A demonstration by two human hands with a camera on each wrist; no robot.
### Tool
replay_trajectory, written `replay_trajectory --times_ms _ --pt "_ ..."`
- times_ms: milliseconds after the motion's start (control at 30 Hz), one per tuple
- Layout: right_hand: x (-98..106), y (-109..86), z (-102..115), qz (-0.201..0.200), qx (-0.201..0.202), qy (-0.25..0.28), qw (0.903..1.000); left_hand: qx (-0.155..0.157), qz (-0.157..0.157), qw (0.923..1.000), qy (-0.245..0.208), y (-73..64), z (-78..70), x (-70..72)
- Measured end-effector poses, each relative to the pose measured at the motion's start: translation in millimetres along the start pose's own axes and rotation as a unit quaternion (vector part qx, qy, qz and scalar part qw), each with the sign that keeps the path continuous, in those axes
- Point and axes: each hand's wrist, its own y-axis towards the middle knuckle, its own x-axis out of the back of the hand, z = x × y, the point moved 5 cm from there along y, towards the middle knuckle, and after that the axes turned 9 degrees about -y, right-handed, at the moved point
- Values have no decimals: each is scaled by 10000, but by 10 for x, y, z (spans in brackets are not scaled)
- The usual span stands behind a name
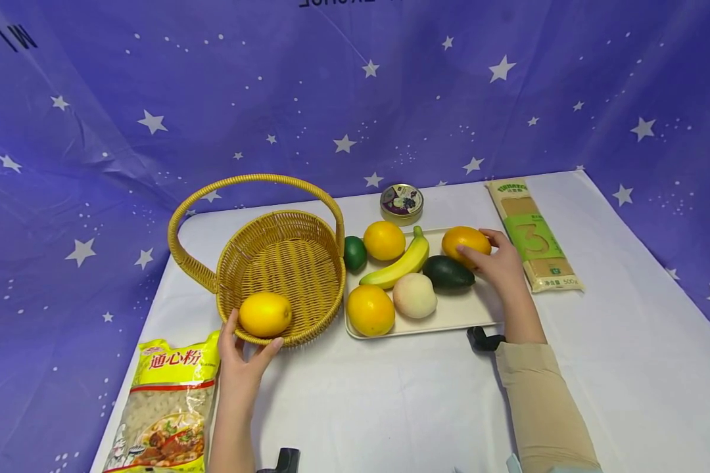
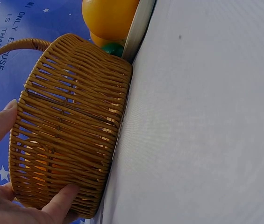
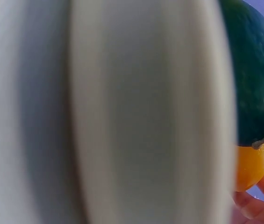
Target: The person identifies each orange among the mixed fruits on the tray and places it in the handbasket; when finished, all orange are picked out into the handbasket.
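Note:
My left hand (image 1: pixel 242 361) holds the near side of a wicker basket (image 1: pixel 307 315), thumb and fingers spread along its rim and wall. Inside the basket, by that rim, lies an oval yellow fruit (image 1: pixel 265 314). At the back right of a cream tray (image 1: pixel 467 316), my right hand (image 1: pixel 499 263) grips an oval orange fruit (image 1: pixel 463 243) between thumb and fingers. A dark green avocado (image 1: pixel 448 273) lies just in front of that fruit; it hides part of it in the right wrist view, where the blurred tray edge (image 3: pixel 141 112) fills the middle.
The tray also carries a banana (image 1: pixel 398 264), a peach (image 1: pixel 415 295), two round orange fruits (image 1: pixel 370 311) and a green fruit (image 1: pixel 355 254) by the basket. Behind stands a round tin (image 1: pixel 402 203). Noodles (image 1: pixel 535 236) lie right, a macaroni bag (image 1: pixel 165 407) left.

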Motion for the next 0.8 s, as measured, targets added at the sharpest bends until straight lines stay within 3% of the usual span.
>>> replay_trajectory --times_ms 800 --pt "154 -146 209 -89 152 267 9995 -17 5 10000 49 9 1 10"
